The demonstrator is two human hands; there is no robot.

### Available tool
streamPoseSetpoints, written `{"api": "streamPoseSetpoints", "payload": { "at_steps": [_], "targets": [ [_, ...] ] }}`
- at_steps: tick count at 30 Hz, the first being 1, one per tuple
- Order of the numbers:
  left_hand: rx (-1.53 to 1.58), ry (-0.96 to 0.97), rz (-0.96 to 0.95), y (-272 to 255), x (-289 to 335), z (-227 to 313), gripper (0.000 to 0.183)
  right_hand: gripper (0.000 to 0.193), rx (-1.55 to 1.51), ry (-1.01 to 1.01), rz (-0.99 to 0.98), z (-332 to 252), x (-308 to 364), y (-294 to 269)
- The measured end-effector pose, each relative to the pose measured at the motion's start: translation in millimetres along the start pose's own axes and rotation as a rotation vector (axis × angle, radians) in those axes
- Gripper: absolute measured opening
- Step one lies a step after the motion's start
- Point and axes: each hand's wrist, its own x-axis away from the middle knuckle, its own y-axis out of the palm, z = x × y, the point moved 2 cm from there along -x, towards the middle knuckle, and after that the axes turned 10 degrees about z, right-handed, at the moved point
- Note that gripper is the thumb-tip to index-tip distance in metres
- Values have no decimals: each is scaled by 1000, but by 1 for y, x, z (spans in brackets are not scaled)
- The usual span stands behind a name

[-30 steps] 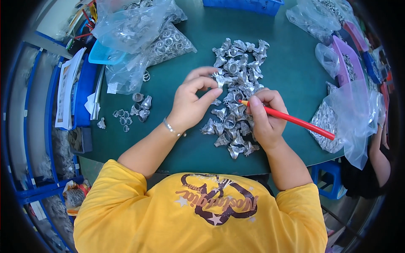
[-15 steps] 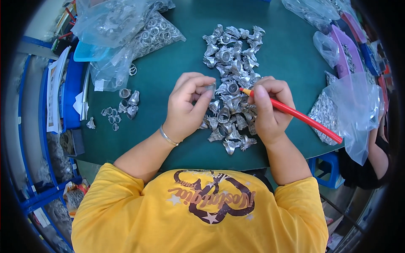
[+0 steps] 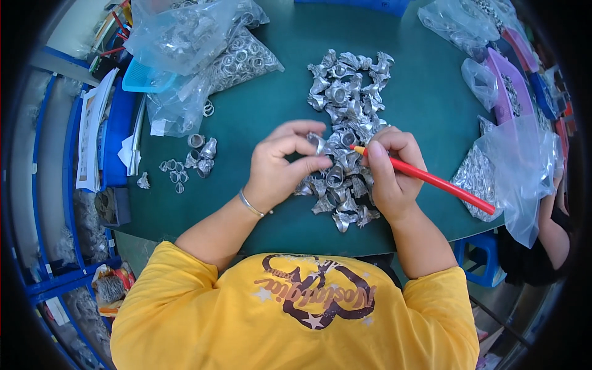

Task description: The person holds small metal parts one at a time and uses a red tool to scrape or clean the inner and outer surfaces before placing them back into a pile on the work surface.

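Left hand (image 3: 280, 165) pinched shut on small metal fitting (image 3: 316, 143), held just above near edge of fittings heap (image 3: 345, 123) on green surface (image 3: 425, 86). Right hand (image 3: 388, 169) closed round red stick (image 3: 425, 180), tip at heap.

Risks, judged:
- fitting small, smooth; light pinch may let it drop into heap
- stick tip may slip, scatter pieces
- sorted cluster (image 3: 191, 157) left of heap, well apart; mixing unlikely

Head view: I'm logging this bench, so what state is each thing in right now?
left hand: pinching one silver metal piece at the fingertips.
right hand: gripping a red stick, tip at the pile.
pile of metal pieces: loose, heaped on the green table.
small cluster of pieces: set apart, left of the hands.
clear bag of rings: lying on its side.
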Motion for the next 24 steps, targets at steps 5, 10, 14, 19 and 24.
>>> {"api": "streamPoseSetpoints", "payload": {
  "at_steps": [5,10,14,19,24],
  "targets": [
    [390,-227,69,11,14,1,32,9,32,-8,-29,-1,1,3],
    [281,-87,-50,8,14,-4,41,8,41,10,-47,-1,1,4],
    [380,-145,-75,12,13,0,39,9,63,24,-53,-1,2,4],
    [560,-218,-87,13,15,-6,37,9,56,6,-73,0,2,5],
    [636,-293,-104,13,15,-4,37,10,50,-2,-84,-3,1,4]
  ]
}}
